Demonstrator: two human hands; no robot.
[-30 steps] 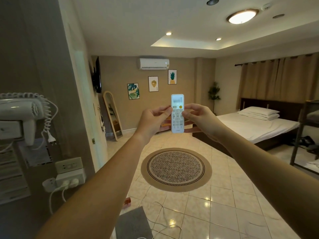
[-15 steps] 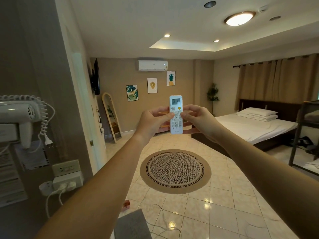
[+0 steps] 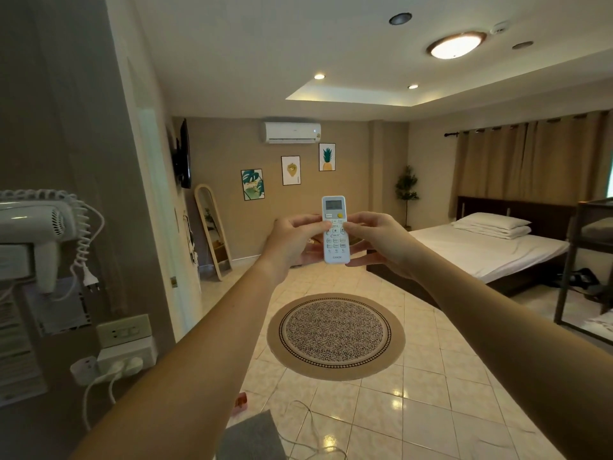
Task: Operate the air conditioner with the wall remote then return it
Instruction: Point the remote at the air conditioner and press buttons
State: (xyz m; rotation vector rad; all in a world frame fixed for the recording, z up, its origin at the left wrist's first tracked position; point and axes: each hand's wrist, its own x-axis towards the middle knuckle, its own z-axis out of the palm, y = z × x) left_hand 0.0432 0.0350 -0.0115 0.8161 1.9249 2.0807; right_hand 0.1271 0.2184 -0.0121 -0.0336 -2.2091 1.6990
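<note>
- Left hand [image 3: 293, 239] grips the remote's left edge, thumb on the buttons.
- Remote [image 3: 335, 229], upright at arm's length below the AC [image 3: 291, 132]: likely light, rigid, smooth plastic; best held by its long edges.
- Right hand [image 3: 378, 242] pinches the right edge.

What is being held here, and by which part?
A white rectangular air-conditioner remote, upright, gripped by its two long edges around mid-body: left hand on its left edge, right hand on its right, thumbs on the buttons.
</note>
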